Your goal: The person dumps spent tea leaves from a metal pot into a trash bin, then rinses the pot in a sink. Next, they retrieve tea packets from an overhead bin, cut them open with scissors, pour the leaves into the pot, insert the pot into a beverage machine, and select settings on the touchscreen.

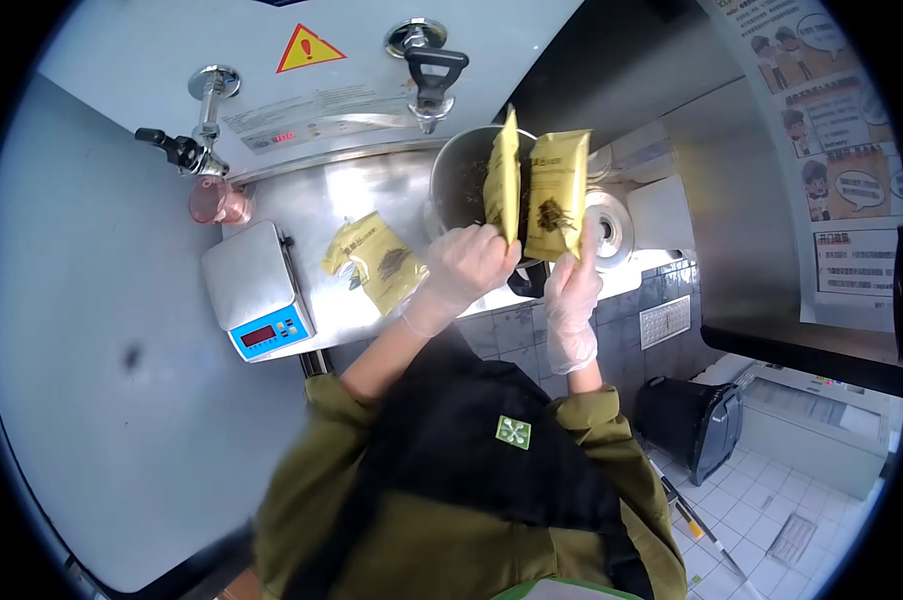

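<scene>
My left hand, in a clear glove, is closed on the lower end of a narrow-looking yellow packet. My right hand, also gloved, grips the bottom edge of a second yellow packet with a dark leaf picture. Both packets are upright, side by side, over a metal pot with dark bits inside. Their far sides are hidden. To the left of my left hand, another yellow packet lies on the steel counter.
A scale with a blue front and a pink cup are at the left. Two taps project from the boiler above the counter. A round metal lid-like object is right of the pot. A black bin stands lower right.
</scene>
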Demonstrator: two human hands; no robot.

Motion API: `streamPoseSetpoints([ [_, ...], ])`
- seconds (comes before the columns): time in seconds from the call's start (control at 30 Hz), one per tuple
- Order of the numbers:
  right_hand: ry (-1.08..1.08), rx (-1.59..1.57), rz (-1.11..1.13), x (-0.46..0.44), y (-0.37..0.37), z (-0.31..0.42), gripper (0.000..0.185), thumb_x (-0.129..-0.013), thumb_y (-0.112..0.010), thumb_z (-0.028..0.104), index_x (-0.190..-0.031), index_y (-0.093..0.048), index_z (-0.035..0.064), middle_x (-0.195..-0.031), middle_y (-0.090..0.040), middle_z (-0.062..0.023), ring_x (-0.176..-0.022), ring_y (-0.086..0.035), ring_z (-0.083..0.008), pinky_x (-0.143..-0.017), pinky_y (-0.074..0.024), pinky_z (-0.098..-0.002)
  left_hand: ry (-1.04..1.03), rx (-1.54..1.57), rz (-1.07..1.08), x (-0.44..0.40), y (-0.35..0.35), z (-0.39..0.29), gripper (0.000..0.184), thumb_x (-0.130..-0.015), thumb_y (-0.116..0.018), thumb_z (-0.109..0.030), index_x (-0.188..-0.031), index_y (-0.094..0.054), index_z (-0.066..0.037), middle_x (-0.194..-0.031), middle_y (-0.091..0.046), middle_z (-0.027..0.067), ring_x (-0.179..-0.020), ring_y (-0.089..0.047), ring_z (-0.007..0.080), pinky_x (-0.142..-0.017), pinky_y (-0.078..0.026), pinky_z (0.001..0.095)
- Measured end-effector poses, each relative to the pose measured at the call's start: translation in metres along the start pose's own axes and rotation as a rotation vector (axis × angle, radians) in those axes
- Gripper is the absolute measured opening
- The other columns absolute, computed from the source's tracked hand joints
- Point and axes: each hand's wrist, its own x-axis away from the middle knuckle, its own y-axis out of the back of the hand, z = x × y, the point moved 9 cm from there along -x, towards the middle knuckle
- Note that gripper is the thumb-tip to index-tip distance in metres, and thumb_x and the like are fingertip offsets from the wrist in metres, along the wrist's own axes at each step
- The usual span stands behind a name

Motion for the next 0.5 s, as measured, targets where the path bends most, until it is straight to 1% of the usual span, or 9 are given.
streamPoseSetpoints([
  [0.07, 0.078, -0.051, -0.077, 0.001, 0.002, 0.0, 0.057, -0.084, -0.044, 0.005, -0.14, -0.036, 0.0013, -0.086, -0.065, -0.0216, -0.073, -0.066, -0.0365, -0.064, -0.0509, -0.0404, 0.002, -0.017, 0.002, 0.004, -0.002, 0.0, 0.021, -0.075, -0.065, -0.013, -0.064, -0.047, -0.01, -0.061, -0.046, 0.003, -0.047, -0.048, 0.0181, -0.042, -0.037, 0.0315],
  [0.17, -0.115, 0.036, 0.084, -0.002, -0.005, -0.004, 0.055, -0.085, -0.044, 0.005, -0.139, -0.037, -0.0004, -0.089, -0.065, -0.0226, -0.076, -0.066, -0.0359, -0.066, -0.0514, -0.04, 0.044, -0.025, 0.018, 0.011, -0.004, 0.002, 0.016, -0.077, -0.066, -0.016, -0.071, -0.053, -0.009, -0.068, -0.053, 0.0023, -0.048, -0.052, 0.0189, -0.041, -0.04, 0.0311],
  [0.2, -0.173, -0.024, 0.092, 0.003, -0.005, -0.013, 0.055, -0.085, -0.043, 0.004, -0.14, -0.036, 0.0009, -0.094, -0.065, -0.0235, -0.08, -0.067, -0.0361, -0.069, -0.0517, -0.0394, 0.084, -0.026, 0.035, 0.014, -0.009, 0.008, 0.016, -0.078, -0.066, -0.016, -0.072, -0.053, -0.008, -0.068, -0.053, 0.0023, -0.047, -0.052, 0.0195, -0.041, -0.04, 0.0315],
  [0.3, -0.033, -0.016, 0.02, 0.002, -0.001, -0.003, 0.055, -0.085, -0.044, 0.003, -0.14, -0.035, 0.0017, -0.098, -0.065, -0.024, -0.084, -0.066, -0.0367, -0.072, -0.0518, -0.0389, 0.181, -0.048, 0.083, 0.026, -0.015, 0.018, 0.015, -0.08, -0.066, -0.016, -0.078, -0.054, -0.007, -0.073, -0.057, 0.003, -0.047, -0.055, 0.0227, -0.042, -0.044, 0.0331],
  [0.37, -0.082, -0.01, 0.045, 0.007, -0.004, -0.003, 0.057, -0.086, -0.045, 0.004, -0.142, -0.033, 0.0025, -0.102, -0.064, -0.0246, -0.086, -0.066, -0.0374, -0.073, -0.0517, -0.0396, 0.229, -0.033, 0.09, 0.03, -0.018, 0.019, 0.015, -0.081, -0.067, -0.016, -0.081, -0.055, -0.007, -0.076, -0.059, 0.0028, -0.048, -0.056, 0.0234, -0.043, -0.045, 0.0334],
  [0.4, -0.053, -0.053, 0.015, 0.007, -0.004, -0.003, 0.057, -0.086, -0.044, 0.004, -0.142, -0.032, 0.0025, -0.104, -0.064, -0.025, -0.088, -0.066, -0.0376, -0.074, -0.0518, -0.0397, 0.168, -0.11, 0.078, 0.032, -0.015, 0.017, 0.021, -0.075, -0.071, -0.021, -0.078, -0.054, -0.01, -0.082, -0.058, -0.0007, -0.052, -0.057, 0.0144, -0.044, -0.046, 0.028],
  [0.43, -0.026, -0.095, -0.014, 0.004, -0.002, -0.002, 0.058, -0.086, -0.044, 0.004, -0.142, -0.032, 0.0025, -0.106, -0.063, -0.0254, -0.09, -0.065, -0.0377, -0.075, -0.0518, -0.0397, 0.182, -0.087, 0.066, 0.032, -0.017, 0.021, 0.02, -0.077, -0.07, -0.019, -0.081, -0.054, -0.008, -0.083, -0.059, 0.0004, -0.051, -0.057, 0.0176, -0.044, -0.046, 0.0301],
  [0.47, -0.106, -0.01, 0.079, 0.006, -0.007, -0.009, 0.058, -0.086, -0.043, 0.004, -0.143, -0.03, 0.0033, -0.111, -0.061, -0.0261, -0.094, -0.065, -0.038, -0.078, -0.0519, -0.0393, 0.197, -0.056, 0.068, 0.035, -0.018, 0.021, 0.018, -0.079, -0.069, -0.017, -0.084, -0.054, -0.007, -0.083, -0.06, 0.0015, -0.05, -0.057, 0.0209, -0.044, -0.046, 0.0321],
  [0.5, -0.12, -0.017, 0.088, 0.01, -0.006, -0.007, 0.058, -0.086, -0.042, 0.004, -0.143, -0.03, 0.0032, -0.112, -0.061, -0.0261, -0.096, -0.064, -0.0378, -0.079, -0.0519, -0.0391, 0.211, -0.022, 0.075, 0.038, -0.016, 0.02, 0.016, -0.081, -0.067, -0.015, -0.087, -0.055, -0.006, -0.084, -0.061, 0.0027, -0.049, -0.058, 0.0241, -0.044, -0.046, 0.0342],
])
